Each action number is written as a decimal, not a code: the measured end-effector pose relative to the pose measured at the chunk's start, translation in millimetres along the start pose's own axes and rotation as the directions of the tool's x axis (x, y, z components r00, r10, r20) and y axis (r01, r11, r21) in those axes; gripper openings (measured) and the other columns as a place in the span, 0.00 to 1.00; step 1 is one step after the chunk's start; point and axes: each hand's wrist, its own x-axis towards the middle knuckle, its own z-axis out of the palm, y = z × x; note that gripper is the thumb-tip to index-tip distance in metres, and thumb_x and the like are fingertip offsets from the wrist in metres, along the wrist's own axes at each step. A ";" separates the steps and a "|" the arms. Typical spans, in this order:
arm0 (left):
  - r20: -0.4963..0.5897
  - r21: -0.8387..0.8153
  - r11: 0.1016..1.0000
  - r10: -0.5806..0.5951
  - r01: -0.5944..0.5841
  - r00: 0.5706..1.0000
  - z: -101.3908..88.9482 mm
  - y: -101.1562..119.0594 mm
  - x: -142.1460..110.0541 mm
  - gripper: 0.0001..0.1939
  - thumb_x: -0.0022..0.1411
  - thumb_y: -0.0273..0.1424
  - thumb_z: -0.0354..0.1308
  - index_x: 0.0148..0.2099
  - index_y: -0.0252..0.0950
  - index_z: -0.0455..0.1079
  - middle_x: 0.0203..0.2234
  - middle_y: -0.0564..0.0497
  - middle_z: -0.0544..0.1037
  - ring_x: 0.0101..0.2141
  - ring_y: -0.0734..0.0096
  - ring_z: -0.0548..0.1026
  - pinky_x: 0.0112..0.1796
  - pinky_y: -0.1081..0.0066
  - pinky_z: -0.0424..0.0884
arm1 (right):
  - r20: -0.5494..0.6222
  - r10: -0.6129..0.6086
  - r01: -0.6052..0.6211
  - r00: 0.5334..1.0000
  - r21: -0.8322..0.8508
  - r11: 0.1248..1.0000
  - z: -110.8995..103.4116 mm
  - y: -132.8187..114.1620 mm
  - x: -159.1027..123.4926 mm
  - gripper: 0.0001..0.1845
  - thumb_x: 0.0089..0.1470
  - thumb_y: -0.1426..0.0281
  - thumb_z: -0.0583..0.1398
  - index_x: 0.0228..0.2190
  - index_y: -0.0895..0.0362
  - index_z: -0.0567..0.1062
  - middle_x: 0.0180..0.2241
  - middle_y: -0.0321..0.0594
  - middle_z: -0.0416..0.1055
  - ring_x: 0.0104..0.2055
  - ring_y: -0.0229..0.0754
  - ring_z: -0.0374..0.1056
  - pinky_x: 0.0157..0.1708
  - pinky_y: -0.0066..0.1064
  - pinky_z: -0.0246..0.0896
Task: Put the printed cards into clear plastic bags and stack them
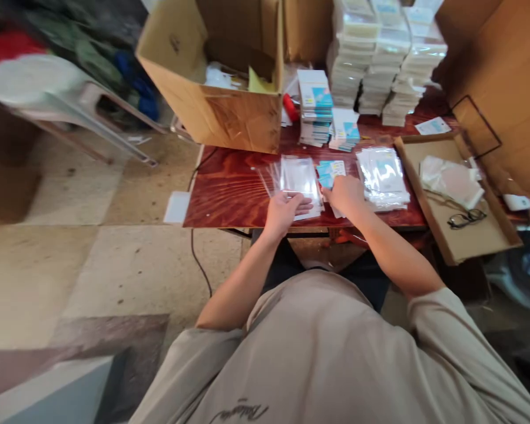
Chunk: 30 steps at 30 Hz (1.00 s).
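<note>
My left hand (pixel 286 210) rests on a pile of clear plastic sleeves (pixel 297 176) at the front of the red wooden table (pixel 229 188), fingers curled over the pile's near edge. My right hand (pixel 347 194) is closed over a small blue and white card (pixel 330 172) lying just right of the sleeves. A heap of bagged cards (pixel 382 176) lies right of that hand.
An open cardboard box (pixel 221 88) stands at the table's back left. Stacks of blue and white packets (pixel 315 106) and tall piles of clear cases (pixel 380 53) fill the back. A flat cardboard tray (pixel 454 200) with glasses (pixel 466 218) sits at right. A white chair (pixel 62 94) stands on the floor.
</note>
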 end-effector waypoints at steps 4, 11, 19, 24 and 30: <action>-0.020 0.022 1.000 0.005 -0.004 1.000 3.7 0.8 -0.1 0.10 0.65 0.31 0.68 0.42 0.31 0.71 0.34 0.39 0.86 0.33 0.60 0.87 0.39 0.64 0.83 | 0.007 -0.041 0.041 0.999 0.040 0.998 3.5 7.0 2.2 0.18 0.71 0.66 0.59 0.47 0.67 0.84 0.46 0.63 0.82 0.49 0.57 0.78 0.49 0.43 0.68; -0.030 0.045 0.999 0.009 -0.007 1.000 3.1 1.6 -1.6 0.11 0.65 0.31 0.68 0.41 0.32 0.70 0.34 0.39 0.86 0.33 0.59 0.87 0.39 0.64 0.84 | -0.069 -0.105 0.107 0.992 0.035 0.994 4.2 17.4 -24.3 0.28 0.67 0.54 0.65 0.52 0.68 0.80 0.51 0.65 0.78 0.57 0.63 0.73 0.54 0.48 0.68; -0.025 0.072 0.997 0.014 -0.013 1.000 2.7 -0.7 1.1 0.09 0.65 0.30 0.67 0.41 0.31 0.71 0.35 0.39 0.86 0.34 0.60 0.87 0.39 0.65 0.84 | 0.031 -0.207 0.203 0.978 0.108 0.973 11.2 64.2 -53.0 0.25 0.58 0.64 0.73 0.52 0.65 0.80 0.56 0.60 0.76 0.58 0.61 0.73 0.60 0.49 0.68; 0.009 0.054 0.999 0.005 -0.006 1.000 8.4 -3.3 -0.6 0.10 0.64 0.31 0.68 0.40 0.31 0.71 0.35 0.39 0.86 0.33 0.59 0.87 0.40 0.63 0.84 | 0.092 -0.244 0.225 0.965 0.173 0.959 10.6 75.0 -48.7 0.14 0.62 0.63 0.70 0.43 0.60 0.85 0.54 0.56 0.79 0.51 0.57 0.77 0.54 0.46 0.70; -0.008 0.072 0.997 0.036 -0.035 0.999 11.5 -5.1 -4.3 0.11 0.65 0.31 0.69 0.42 0.33 0.70 0.34 0.41 0.86 0.34 0.60 0.87 0.42 0.60 0.85 | 0.114 -0.259 0.191 0.959 0.414 0.890 7.7 92.6 -42.2 0.08 0.61 0.65 0.68 0.37 0.55 0.87 0.46 0.44 0.83 0.43 0.48 0.78 0.46 0.36 0.68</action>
